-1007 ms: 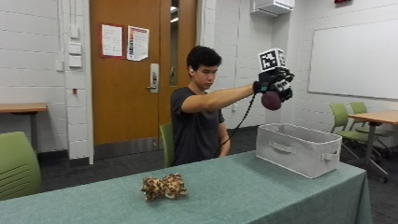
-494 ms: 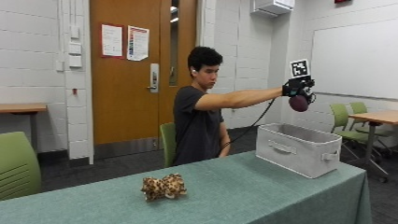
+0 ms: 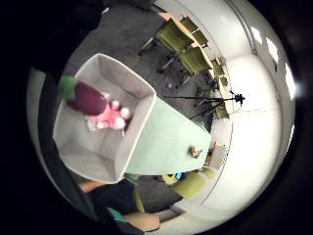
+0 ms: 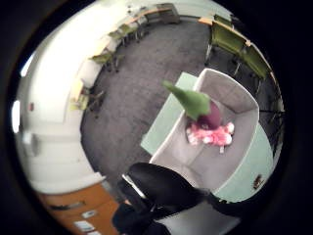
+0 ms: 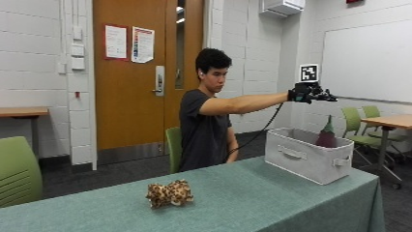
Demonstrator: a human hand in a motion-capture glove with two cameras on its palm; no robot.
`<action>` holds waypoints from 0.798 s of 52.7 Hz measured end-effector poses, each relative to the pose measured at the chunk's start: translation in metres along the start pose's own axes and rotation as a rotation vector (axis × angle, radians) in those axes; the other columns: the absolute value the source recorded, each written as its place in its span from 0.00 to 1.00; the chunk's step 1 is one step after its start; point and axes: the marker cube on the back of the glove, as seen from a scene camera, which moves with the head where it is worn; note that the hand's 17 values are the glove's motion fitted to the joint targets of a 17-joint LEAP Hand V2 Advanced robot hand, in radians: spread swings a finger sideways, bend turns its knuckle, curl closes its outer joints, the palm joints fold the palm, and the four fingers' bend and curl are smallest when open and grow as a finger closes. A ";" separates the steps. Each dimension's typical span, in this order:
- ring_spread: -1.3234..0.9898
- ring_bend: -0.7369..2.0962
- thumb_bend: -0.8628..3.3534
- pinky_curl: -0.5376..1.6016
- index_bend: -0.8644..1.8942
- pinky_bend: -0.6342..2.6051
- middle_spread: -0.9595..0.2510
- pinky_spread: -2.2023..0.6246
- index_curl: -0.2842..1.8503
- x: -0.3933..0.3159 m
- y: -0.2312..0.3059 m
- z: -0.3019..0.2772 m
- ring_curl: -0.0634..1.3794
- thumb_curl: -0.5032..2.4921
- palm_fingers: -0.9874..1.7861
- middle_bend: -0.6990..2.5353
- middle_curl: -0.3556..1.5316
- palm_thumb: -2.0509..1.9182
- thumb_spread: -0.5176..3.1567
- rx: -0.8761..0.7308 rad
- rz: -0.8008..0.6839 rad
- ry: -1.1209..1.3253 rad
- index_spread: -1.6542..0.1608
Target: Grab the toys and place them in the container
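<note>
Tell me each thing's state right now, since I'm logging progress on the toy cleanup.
Gloved right hand: open, above the container, holding nothing.
Eggplant toy: released, at the container's mouth.
Container: upright on the table, open-topped.
Pink toy: lying inside the container.
Leopard toy: lying on the table, untouched.

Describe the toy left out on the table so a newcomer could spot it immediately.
On the green table, well away from the grey container at its far end, lies a small leopard-spotted plush toy. It is the only toy outside the container; the eggplant toy is dropping into it.
</note>
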 end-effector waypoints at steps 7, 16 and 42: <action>0.53 0.44 0.17 0.42 0.37 0.44 0.83 0.76 0.38 0.019 0.018 -0.009 0.22 0.30 0.33 0.33 0.41 0.48 0.36 0.010 0.050 -0.059 0.86; 0.52 0.43 0.17 0.41 0.37 0.42 0.80 0.76 0.37 0.074 0.045 -0.007 0.21 0.27 0.34 0.32 0.41 0.48 0.36 0.037 0.130 0.057 0.85; 0.47 0.41 0.17 0.41 0.38 0.41 0.75 0.75 0.35 0.338 0.227 0.009 0.22 0.24 0.37 0.31 0.41 0.47 0.36 0.025 0.415 0.028 0.82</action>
